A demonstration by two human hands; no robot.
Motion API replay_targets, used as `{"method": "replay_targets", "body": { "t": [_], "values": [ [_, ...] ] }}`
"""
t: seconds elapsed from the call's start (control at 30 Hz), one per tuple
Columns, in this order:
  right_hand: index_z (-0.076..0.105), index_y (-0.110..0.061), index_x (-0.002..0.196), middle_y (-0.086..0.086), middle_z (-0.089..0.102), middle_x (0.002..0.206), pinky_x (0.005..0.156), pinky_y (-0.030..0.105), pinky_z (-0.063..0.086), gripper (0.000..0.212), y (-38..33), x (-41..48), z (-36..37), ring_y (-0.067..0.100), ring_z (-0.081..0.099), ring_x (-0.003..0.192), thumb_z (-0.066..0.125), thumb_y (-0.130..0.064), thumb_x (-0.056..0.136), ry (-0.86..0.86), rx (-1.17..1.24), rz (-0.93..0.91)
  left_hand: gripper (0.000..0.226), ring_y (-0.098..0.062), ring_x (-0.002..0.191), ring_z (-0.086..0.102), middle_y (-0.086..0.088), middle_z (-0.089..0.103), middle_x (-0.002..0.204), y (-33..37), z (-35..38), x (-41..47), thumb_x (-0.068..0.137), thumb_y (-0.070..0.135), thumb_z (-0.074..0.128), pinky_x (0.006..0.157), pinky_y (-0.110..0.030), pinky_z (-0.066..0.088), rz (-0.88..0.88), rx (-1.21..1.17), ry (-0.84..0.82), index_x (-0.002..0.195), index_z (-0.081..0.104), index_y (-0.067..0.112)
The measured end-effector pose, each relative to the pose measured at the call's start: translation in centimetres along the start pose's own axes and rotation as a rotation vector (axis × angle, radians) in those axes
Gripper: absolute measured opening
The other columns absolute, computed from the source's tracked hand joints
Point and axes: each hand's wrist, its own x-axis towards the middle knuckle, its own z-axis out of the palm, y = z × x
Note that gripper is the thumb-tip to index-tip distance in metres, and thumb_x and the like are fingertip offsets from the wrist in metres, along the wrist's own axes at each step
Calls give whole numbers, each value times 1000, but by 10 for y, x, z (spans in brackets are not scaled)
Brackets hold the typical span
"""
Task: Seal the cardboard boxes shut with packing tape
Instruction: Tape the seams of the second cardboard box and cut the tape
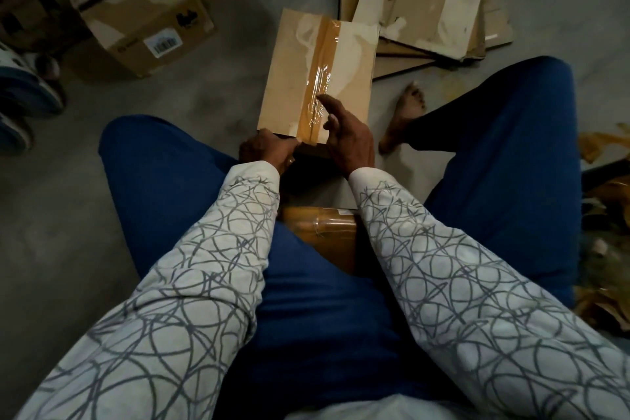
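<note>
A small cardboard box [289, 78] stands on the floor between my knees, its top flaps closed. A strip of brown packing tape [322, 72] runs along the middle seam toward me. My right hand [347, 136] lies on the near part of the tape, index finger stretched out flat on it. My left hand [264, 150] grips the box's near left corner at the tape's end. A roll of brown tape [320, 228] rests between my thighs, partly hidden by my arms.
Flattened cardboard sheets [429, 0] lie on the floor behind the box. A larger labelled carton [143, 14] sits at the far left, shoes [20, 102] beside it. My bare foot [405, 112] is right of the box. Torn scraps [603, 187] litter the right edge.
</note>
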Motion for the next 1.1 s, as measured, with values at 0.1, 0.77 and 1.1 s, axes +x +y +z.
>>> {"method": "replay_targets", "body": {
  "t": [0.1, 0.77, 1.1],
  "values": [
    [67, -24, 126, 9, 65, 110, 73, 36, 54, 37, 6, 0, 8, 28, 65, 91, 59, -12, 92, -50, -54, 6, 86, -35, 124, 55, -13, 59, 132, -2, 0, 3, 72, 61, 79, 103, -47, 47, 45, 57, 28, 136, 51, 10],
    [74, -16, 105, 6, 66, 105, 59, 40, 54, 25, 34, 18, 50, 30, 57, 94, 70, -35, 89, -103, -259, -114, 79, -36, 122, 54, -16, 58, 130, 4, 16, 30, 70, 57, 83, 98, -43, 47, 52, 276, 92, 126, 57, 8],
    [78, -25, 107, 2, 71, 122, 104, 35, 48, 23, 27, 33, 33, 23, 63, 117, 65, -18, 89, -123, 318, 642, 59, -34, 104, 64, -11, 64, 116, 25, -6, 29, 73, 38, 86, 90, -47, 54, 16, 365, -94, 119, 59, 14]
  ]
}}
